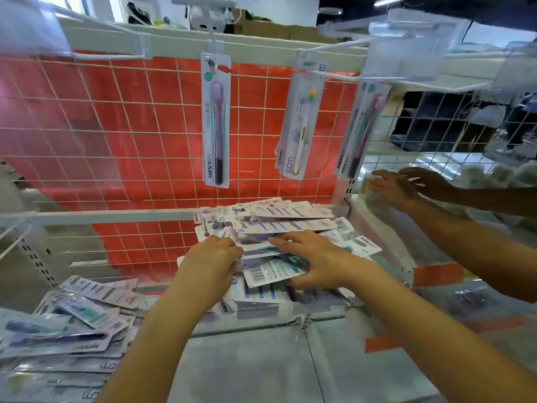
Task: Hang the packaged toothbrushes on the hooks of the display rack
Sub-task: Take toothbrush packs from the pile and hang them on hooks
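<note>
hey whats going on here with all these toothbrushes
A person is stocking a wire display rack with packaged toothbrushes. Both hands are down in the pile of packs on the shelf: the left hand grips the edge of some packs, and the right hand rests on a pack with a barcode. Three hooks already carry hanging packs. Another person's hands reach in at the right. More packs lie in a second pile lower left.
</note>
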Demonstrator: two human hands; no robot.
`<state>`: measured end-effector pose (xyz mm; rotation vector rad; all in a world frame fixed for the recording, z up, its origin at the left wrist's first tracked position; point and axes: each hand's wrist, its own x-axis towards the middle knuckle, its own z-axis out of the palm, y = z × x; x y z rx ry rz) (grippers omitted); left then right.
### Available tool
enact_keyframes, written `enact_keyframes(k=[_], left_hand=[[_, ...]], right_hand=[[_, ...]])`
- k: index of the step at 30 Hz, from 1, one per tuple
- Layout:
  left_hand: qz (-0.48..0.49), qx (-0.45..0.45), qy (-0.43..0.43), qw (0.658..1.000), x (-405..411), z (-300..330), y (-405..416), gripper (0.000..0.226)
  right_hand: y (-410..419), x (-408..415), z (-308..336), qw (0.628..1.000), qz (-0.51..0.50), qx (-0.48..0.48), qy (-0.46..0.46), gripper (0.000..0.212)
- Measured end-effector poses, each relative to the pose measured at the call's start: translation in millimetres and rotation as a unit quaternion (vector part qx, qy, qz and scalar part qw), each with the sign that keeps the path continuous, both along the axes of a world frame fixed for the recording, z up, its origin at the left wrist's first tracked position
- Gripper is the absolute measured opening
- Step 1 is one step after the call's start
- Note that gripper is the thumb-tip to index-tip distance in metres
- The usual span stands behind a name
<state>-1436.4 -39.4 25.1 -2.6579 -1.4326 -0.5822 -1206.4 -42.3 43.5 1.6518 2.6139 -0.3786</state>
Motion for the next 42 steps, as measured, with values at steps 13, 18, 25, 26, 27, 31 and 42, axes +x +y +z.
enact_keyframes(k=[13,18,25,26,27,31,42], left_hand=[[0.000,0.043,-0.089,0.995,-14.5,6.6,-10.0,0.021],[0.027,0.024,-0.102,0.994,-20.6,7.5,-12.1,0.025],[0.035,0.007,-0.094,0.995,-25.6,5.3,-13.7,0.027],[0.038,0.002,-0.099,0.994,-25.9,5.3,-14.5,0.028],[0.043,-0.002,-0.108,0.993,-26.3,5.6,-15.4,0.029],[0.028,-0.005,-0.114,0.993,-30.3,4.0,-16.7,0.028],[0.004,-0.101,-0.267,0.958,-25.1,22.0,-21.9,0.021]], right_hand=[[-1.9,-12.9,-3.4,0.994,0.014,0.109,-0.024,0.065],[-8.0,-14.9,1.3,0.988,0.012,0.147,-0.034,0.055],[-13.6,-12.5,2.1,0.984,0.035,0.172,-0.025,0.048],[-14.9,-12.2,2.9,0.984,0.035,0.176,-0.018,0.047],[-16.3,-11.6,4.0,0.983,0.033,0.179,-0.014,0.047],[-20.3,-8.5,10.6,0.985,0.029,0.169,0.025,0.045],[-29.1,-1.4,54.0,0.969,-0.023,0.145,0.198,0.026]])
